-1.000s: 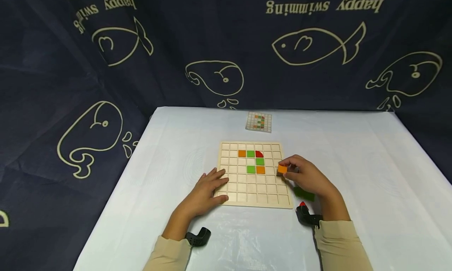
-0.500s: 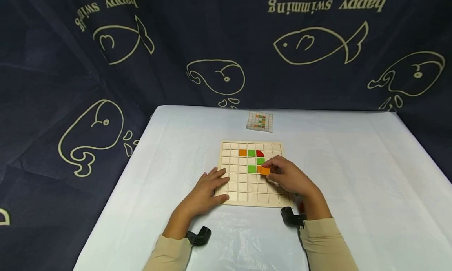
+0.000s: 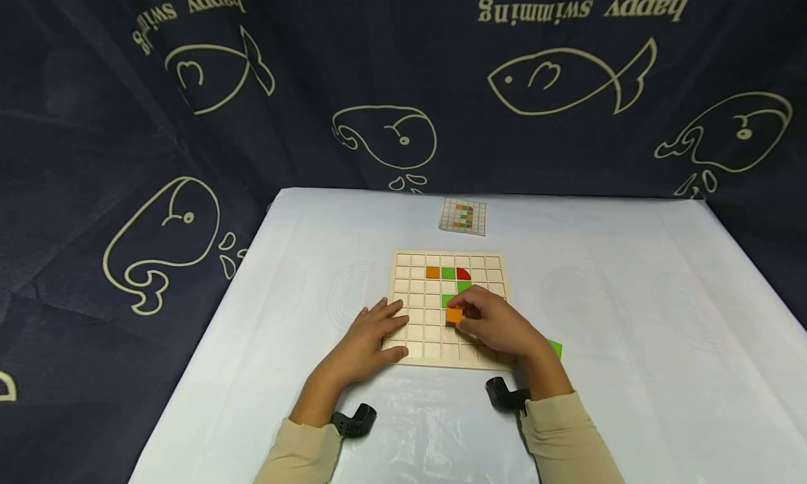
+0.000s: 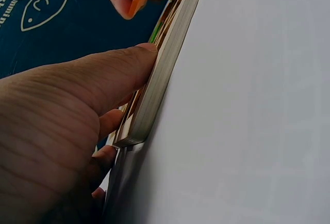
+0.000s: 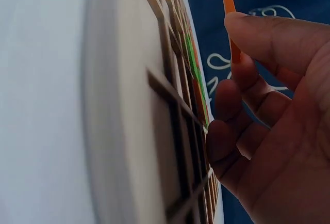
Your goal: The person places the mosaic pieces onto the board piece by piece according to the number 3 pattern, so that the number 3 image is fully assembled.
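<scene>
My right hand [image 3: 494, 323] pinches a square orange tile [image 3: 454, 316] between thumb and index finger, over the middle of a wooden grid board [image 3: 416, 333]. In the right wrist view the thin tile [image 5: 233, 33] stands edge-on, raised above the grid. My left hand [image 3: 372, 340] rests on the board's left edge with fingers spread; the left wrist view has its thumb on the rim. Set in the grid are an orange tile [image 3: 432, 272], a green tile [image 3: 448, 273], a red rounded tile [image 3: 463, 274] and further green tiles [image 3: 464, 286]. My right fingers hide part of the pattern.
Behind the board lies a card [image 3: 463, 216] with a coloured grid pattern. A loose green tile [image 3: 555, 348] shows beside my right wrist, right of the board. White sheeting [image 3: 630, 295] covers the table, and a dark printed cloth [image 3: 403, 64] hangs behind it.
My right hand has carried the orange tile leftward from the board's right edge to over its middle. It now covers the orange tile in the grid. My left hand stays put.
</scene>
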Available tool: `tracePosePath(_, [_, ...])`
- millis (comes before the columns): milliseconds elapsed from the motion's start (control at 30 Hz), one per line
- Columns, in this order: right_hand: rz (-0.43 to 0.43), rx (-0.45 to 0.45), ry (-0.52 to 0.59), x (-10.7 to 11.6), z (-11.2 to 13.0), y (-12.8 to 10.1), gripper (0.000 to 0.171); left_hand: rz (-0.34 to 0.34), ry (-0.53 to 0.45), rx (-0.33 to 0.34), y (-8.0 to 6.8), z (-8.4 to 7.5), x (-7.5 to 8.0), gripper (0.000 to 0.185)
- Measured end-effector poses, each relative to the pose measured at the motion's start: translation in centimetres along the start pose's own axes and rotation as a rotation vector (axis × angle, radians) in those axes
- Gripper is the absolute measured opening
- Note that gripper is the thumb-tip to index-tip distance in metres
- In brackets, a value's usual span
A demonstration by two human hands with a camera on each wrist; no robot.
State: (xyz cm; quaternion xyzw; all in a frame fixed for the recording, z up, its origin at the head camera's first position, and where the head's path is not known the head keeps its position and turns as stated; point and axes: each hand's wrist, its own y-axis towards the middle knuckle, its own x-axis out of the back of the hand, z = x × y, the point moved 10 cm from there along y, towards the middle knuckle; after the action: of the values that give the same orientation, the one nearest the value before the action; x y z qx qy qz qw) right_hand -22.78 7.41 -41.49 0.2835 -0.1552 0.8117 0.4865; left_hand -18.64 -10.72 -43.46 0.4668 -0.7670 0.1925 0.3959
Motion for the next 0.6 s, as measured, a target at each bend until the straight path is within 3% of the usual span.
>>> tracePosePath(600, [0.080, 0.066, -0.097, -3.4, 1.8, 0.2, 0.028, -0.004, 0.001, -0.002, 0.0, -0.1, 0.1, 0.054])
